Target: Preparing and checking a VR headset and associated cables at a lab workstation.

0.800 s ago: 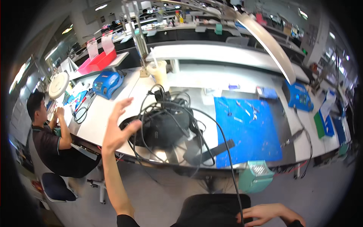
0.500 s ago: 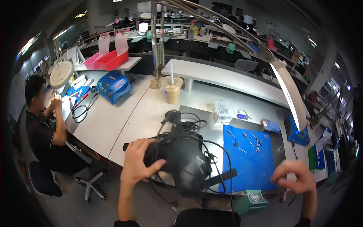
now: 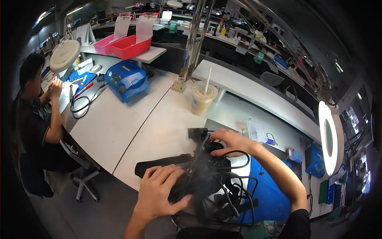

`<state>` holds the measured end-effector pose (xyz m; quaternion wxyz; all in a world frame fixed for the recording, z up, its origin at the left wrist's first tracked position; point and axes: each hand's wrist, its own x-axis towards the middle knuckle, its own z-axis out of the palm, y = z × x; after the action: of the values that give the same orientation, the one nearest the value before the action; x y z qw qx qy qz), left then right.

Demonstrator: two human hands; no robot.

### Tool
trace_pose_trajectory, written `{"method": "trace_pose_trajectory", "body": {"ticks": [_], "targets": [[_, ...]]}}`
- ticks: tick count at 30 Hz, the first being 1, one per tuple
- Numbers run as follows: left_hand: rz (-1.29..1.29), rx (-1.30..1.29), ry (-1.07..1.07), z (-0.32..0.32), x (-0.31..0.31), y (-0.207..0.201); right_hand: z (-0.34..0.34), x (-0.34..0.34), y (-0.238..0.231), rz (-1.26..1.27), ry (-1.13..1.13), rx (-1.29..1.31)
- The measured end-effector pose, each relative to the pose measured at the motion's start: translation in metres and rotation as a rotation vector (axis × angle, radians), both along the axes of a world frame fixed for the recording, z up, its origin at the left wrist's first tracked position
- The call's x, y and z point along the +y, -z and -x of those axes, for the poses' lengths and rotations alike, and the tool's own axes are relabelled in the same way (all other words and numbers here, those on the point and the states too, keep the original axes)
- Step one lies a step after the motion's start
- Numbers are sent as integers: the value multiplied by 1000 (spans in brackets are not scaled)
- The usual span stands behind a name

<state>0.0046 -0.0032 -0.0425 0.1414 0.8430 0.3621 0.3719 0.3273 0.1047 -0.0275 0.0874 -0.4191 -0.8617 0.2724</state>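
A bulky black strapped gear with a tangle of black cables (image 3: 195, 183) lies at the near edge of the workbench, partly blurred. My left hand (image 3: 159, 191) grips its left side, fingers over the top and thumb at the near side. My right hand (image 3: 230, 141) reaches across to its far side, its fingers closed around a dark part near a small black box-shaped piece (image 3: 197, 134). What exactly lies between those fingers is partly hidden. Right of the gear, a blue mat (image 3: 274, 195) sits partly under my right forearm.
An iced drink cup with a straw (image 3: 203, 97) stands beyond the gear, beside a metal post (image 3: 193, 44). A clear plastic box (image 3: 256, 130) and a lit ring lamp (image 3: 329, 137) are on the right. At left, a person (image 3: 39, 107) works near a blue machine (image 3: 126, 79).
My right hand has moved left from beside the blue mat onto the black gear. My left hand stays on the gear's left side. The whole view has shifted and tilted.
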Motion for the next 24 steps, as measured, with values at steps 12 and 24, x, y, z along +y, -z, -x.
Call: {"method": "trace_pose_trajectory", "body": {"ticks": [12, 24], "targets": [[-10, -9, -13, -3, 4, 6, -14, -25, 11, 27, 169, 154], [16, -11, -10, -1, 5, -3, 3, -66, 47, 117, 523, 948]]}}
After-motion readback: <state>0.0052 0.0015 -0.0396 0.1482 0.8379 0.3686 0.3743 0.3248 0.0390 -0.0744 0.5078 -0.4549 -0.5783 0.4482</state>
